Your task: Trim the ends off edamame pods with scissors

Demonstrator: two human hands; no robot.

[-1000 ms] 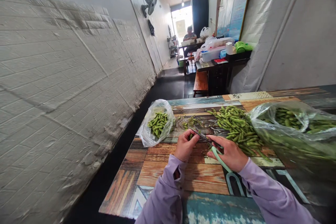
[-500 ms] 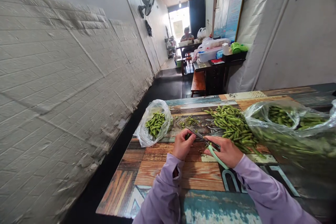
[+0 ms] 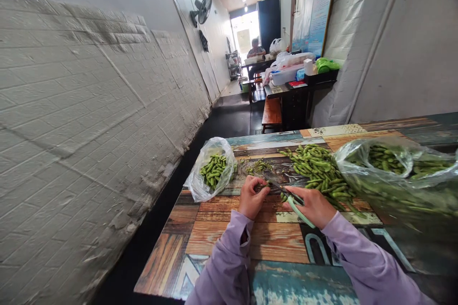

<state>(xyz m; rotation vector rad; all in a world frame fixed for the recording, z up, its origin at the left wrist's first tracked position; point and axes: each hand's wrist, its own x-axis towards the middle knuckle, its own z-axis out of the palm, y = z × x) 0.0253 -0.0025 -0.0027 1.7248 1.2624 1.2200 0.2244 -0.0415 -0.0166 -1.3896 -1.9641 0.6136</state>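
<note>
My right hand (image 3: pixel 314 207) is wrapped round the mint-green handles of a pair of scissors (image 3: pixel 299 213), whose dark blades point left toward my other hand. Between thumb and fingertips my left hand (image 3: pixel 251 198) pinches an edamame pod (image 3: pixel 266 183), mostly hidden by the fingers, close to the blade tips. Beyond the hands lies a small heap of green trimmings (image 3: pixel 259 167). A loose pile of edamame pods (image 3: pixel 317 169) spreads behind my right hand. To the left, a small clear plastic bag (image 3: pixel 195 185) stands open with pods inside.
A large clear bag (image 3: pixel 390 195) full of pods takes up the right of the patchwork-wood table (image 3: pixel 218 233). Farther off are a wooden bench (image 3: pixel 272 112), another table with a plastic tub (image 3: pixel 282 76), and a seated person (image 3: pixel 256 50). A brick-patterned wall (image 3: pixel 78 128) runs along the left.
The view has shifted slightly. My left fingers have turned a little, and a bit of green now shows at their tips beside the blades. The scissors remain in my right hand.
</note>
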